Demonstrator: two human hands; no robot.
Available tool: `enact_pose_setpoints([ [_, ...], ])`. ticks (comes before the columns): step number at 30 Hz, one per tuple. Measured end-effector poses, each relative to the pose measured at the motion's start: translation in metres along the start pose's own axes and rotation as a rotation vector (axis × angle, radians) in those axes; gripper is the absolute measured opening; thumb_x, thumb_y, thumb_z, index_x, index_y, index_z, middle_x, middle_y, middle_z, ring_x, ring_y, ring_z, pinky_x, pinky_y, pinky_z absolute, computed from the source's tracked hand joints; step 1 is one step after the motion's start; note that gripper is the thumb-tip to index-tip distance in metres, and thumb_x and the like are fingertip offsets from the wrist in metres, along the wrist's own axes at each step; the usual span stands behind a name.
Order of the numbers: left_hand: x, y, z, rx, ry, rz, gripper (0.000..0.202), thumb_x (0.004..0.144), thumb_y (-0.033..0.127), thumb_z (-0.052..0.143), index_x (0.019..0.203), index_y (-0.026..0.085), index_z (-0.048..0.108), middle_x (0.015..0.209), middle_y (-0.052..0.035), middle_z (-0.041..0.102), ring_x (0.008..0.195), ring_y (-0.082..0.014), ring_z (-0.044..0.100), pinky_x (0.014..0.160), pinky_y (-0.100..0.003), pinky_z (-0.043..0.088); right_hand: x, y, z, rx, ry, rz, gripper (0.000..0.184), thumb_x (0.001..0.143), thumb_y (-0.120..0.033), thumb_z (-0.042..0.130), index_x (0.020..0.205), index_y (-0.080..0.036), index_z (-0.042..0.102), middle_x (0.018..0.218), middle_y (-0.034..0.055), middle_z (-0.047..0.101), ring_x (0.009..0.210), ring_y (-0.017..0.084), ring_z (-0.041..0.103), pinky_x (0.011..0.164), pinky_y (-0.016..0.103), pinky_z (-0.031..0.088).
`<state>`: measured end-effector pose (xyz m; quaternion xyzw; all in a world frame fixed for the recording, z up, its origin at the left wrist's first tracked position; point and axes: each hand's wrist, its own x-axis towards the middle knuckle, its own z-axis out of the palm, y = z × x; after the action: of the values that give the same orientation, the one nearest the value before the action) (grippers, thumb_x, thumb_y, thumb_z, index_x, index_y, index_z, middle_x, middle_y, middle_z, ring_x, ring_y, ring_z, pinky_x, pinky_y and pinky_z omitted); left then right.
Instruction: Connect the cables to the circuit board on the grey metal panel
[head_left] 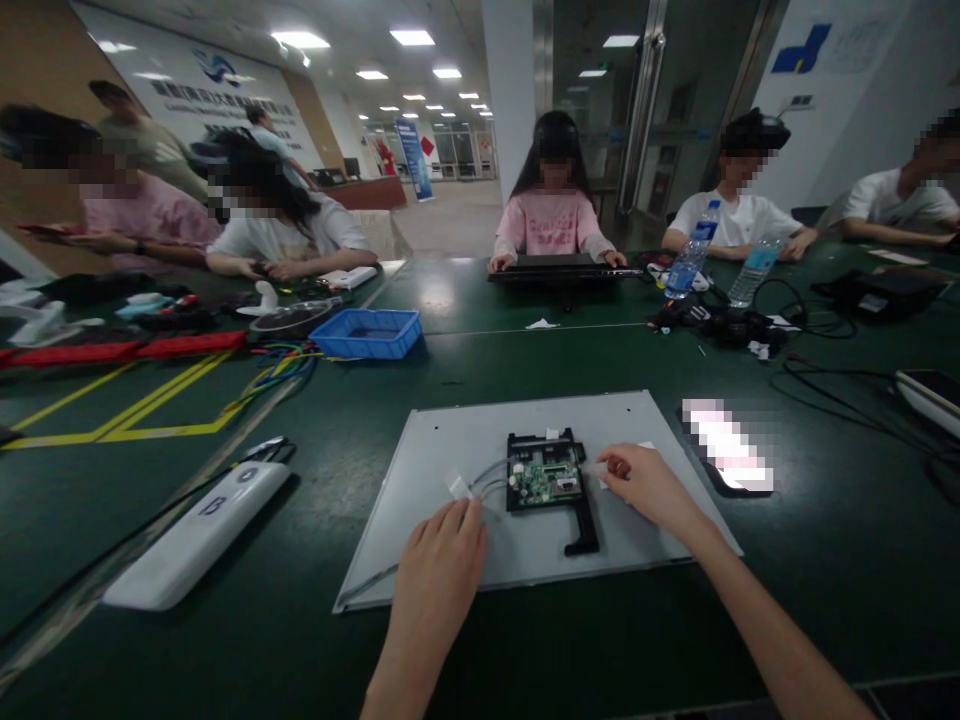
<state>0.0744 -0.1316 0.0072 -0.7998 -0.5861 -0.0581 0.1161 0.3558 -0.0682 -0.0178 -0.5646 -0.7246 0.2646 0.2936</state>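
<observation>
A light grey flat panel lies on the table in front of me. Near its middle sits a black plastic bracket carrying a green circuit board. Thin grey cables run from the board's left side toward my left hand. That hand is closed, its fingers pressed together on the cable beside a white piece of tape. Right of the bracket, my right hand pinches what looks like a small pale strip of tape, partly hidden by the fingers.
A white elongated device with a black cord lies left of the panel; a phone lies right. Farther back are a blue bin, two water bottles, tangled black cables and several people seated round the table.
</observation>
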Motion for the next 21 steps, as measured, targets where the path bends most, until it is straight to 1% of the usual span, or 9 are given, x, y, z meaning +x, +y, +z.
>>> enact_pose_setpoints([
  [4, 0.003, -0.003, 0.002, 0.016, -0.010, 0.042, 0.033, 0.081, 0.006, 0.042, 0.106, 0.013, 0.062, 0.109, -0.0121, 0.065, 0.100, -0.0258, 0.061, 0.085, -0.040, 0.047, 0.003, 0.007, -0.006, -0.066, 0.048, 0.054, 0.021, 0.078, -0.021, 0.053, 0.094, -0.019, 0.065, 0.081, 0.0032, 0.063, 0.068, 0.015, 0.057, 0.067, 0.027, 0.043],
  [7, 0.006, -0.006, -0.001, 0.014, 0.004, 0.062, 0.033, 0.079, 0.003, 0.041, 0.101, 0.013, 0.063, 0.102, -0.0111, 0.067, 0.090, -0.0247, 0.064, 0.081, -0.039, 0.049, 0.004, 0.009, -0.009, -0.118, 0.060, 0.071, 0.023, 0.078, -0.020, 0.051, 0.096, -0.019, 0.065, 0.082, 0.0038, 0.063, 0.070, 0.016, 0.057, 0.069, 0.027, 0.043],
  [10, 0.010, -0.014, -0.007, 0.018, 0.105, 0.059, 0.030, 0.081, 0.007, 0.042, 0.102, 0.013, 0.062, 0.100, -0.0117, 0.068, 0.088, -0.0243, 0.064, 0.082, -0.039, 0.048, 0.005, 0.009, -0.010, -0.130, 0.052, 0.092, 0.024, 0.079, -0.020, 0.051, 0.098, -0.020, 0.065, 0.085, 0.0038, 0.063, 0.071, 0.016, 0.057, 0.070, 0.027, 0.043],
  [14, 0.015, -0.029, -0.009, 0.017, 0.288, 0.043, 0.028, 0.087, 0.013, 0.041, 0.105, 0.011, 0.062, 0.109, -0.0137, 0.065, 0.098, -0.0244, 0.062, 0.091, -0.041, 0.044, 0.005, 0.009, -0.011, -0.151, 0.059, 0.123, 0.024, 0.081, -0.021, 0.050, 0.101, -0.020, 0.063, 0.094, 0.0048, 0.062, 0.072, 0.015, 0.058, 0.071, 0.027, 0.043],
  [16, 0.016, -0.036, -0.006, 0.010, 0.328, 0.046, 0.028, 0.088, 0.015, 0.040, 0.106, 0.011, 0.062, 0.113, -0.0133, 0.064, 0.104, -0.0238, 0.060, 0.095, -0.041, 0.041, 0.005, 0.009, -0.012, -0.163, 0.067, 0.134, 0.024, 0.082, -0.022, 0.049, 0.102, -0.020, 0.063, 0.100, 0.0058, 0.060, 0.072, 0.014, 0.058, 0.071, 0.026, 0.043],
  [18, 0.015, -0.040, 0.001, 0.008, 0.320, 0.053, 0.029, 0.089, 0.016, 0.039, 0.106, 0.012, 0.061, 0.115, -0.0128, 0.063, 0.108, -0.0240, 0.058, 0.097, -0.042, 0.039, 0.004, 0.009, -0.012, -0.180, 0.077, 0.143, 0.025, 0.083, -0.022, 0.048, 0.103, -0.020, 0.062, 0.105, 0.0065, 0.059, 0.073, 0.014, 0.059, 0.072, 0.026, 0.044],
  [21, 0.014, -0.043, 0.010, 0.004, 0.259, 0.056, 0.029, 0.089, 0.018, 0.038, 0.105, 0.013, 0.062, 0.113, -0.0119, 0.064, 0.111, -0.0254, 0.056, 0.098, -0.044, 0.038, 0.003, 0.008, -0.012, -0.197, 0.086, 0.132, 0.025, 0.084, -0.021, 0.046, 0.104, -0.020, 0.061, 0.107, 0.0065, 0.057, 0.074, 0.014, 0.059, 0.073, 0.026, 0.044],
])
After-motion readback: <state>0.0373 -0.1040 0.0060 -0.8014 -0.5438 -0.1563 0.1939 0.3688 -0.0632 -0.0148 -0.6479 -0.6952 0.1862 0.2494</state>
